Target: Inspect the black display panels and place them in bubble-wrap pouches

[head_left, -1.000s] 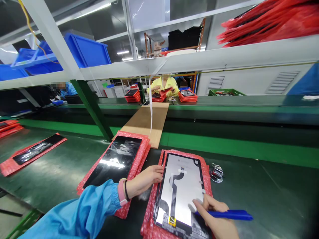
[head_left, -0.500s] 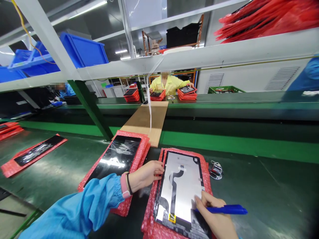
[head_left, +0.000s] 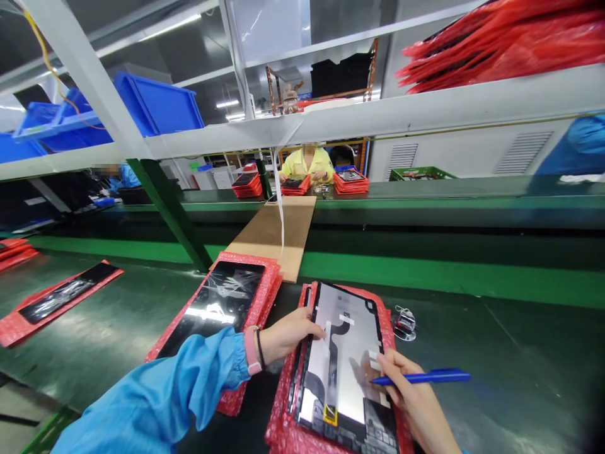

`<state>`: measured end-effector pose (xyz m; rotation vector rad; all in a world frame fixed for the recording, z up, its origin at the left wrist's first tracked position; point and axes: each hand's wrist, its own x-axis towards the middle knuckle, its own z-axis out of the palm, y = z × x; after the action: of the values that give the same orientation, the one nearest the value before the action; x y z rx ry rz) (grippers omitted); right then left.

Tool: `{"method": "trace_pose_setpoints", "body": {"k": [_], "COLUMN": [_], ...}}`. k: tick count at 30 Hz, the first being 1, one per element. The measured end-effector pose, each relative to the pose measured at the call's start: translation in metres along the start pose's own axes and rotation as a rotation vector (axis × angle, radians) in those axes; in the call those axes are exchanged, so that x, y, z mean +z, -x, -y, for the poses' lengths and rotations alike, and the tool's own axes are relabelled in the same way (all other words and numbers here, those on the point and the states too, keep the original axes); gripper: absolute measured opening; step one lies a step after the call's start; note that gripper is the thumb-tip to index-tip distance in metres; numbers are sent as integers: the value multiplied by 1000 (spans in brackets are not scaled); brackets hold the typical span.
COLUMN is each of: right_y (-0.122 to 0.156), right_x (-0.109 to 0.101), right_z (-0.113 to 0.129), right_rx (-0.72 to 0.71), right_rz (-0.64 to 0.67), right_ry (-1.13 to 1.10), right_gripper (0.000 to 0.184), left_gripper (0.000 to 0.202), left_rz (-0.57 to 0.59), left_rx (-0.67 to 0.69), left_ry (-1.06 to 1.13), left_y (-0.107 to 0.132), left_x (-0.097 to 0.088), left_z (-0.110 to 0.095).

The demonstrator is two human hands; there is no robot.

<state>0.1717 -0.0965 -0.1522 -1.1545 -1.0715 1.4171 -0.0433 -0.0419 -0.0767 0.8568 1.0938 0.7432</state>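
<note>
A display panel (head_left: 352, 366) lies silver back up on a stack of red bubble-wrap sleeves (head_left: 385, 301), with a dark flex cable and a yellow connector patch on its back. My left hand (head_left: 293, 331) pinches its left edge, thumb on top and fingers partly hidden beneath. In my right hand (head_left: 404, 384) is a blue pen (head_left: 437, 376), its tip over the panel's right part. That hand's fingertips are at the panel's right edge. To the left, a black glossy screen (head_left: 227, 290) rests on more red bubble-wrap.
A small metal-and-red item (head_left: 405, 324) lies right of the stack. A wooden board (head_left: 283, 230) bridges to the far bench, where a person in yellow (head_left: 307, 162) sits among red stacks. Another wrapped screen (head_left: 66, 293) lies far left. A white shelf beam (head_left: 350, 116) crosses overhead.
My left hand has moved right, its thumb now over the panel's edge. My right hand has moved up along the panel's right side with the pen. The panel has shifted slightly.
</note>
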Motion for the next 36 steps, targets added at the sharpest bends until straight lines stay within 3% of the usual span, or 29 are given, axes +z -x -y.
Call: {"method": "trace_pose_setpoints", "body": {"k": [5,10,13,16,20,26,30,36], "right_y": [0,2,2,-1,-7,-4,-6,-18], "right_x": [3,4,-6,-23,-36,-13,-4,-5], "right_z": [2,6,17,34,63,103,112,121], "right_rx": [18,14,-47,-143,-213,-183,-259,-244], "right_rz": [-10,-28,-64,-150,-199,1,-48,-172], "right_ry": [-59,-110,-145,-170,-160,-46,2,-65], "right_gripper": [50,53,55,45,30,33,27,25], "left_gripper": [23,44,50,53,38,40,40,37], "left_rz": [29,-13,-81,-108,-143,-169,-146,-114], "left_rx": [20,67,144,237,465,597,629,671], "left_ry": [59,134,154,163,185,259,249,224], "left_y": [5,5,4,8,19,30,30,25], "left_x": [5,17,19,19,19,25,30,32], "left_z": [-5,6,8,-3,-20,-26,-31,-46]}}
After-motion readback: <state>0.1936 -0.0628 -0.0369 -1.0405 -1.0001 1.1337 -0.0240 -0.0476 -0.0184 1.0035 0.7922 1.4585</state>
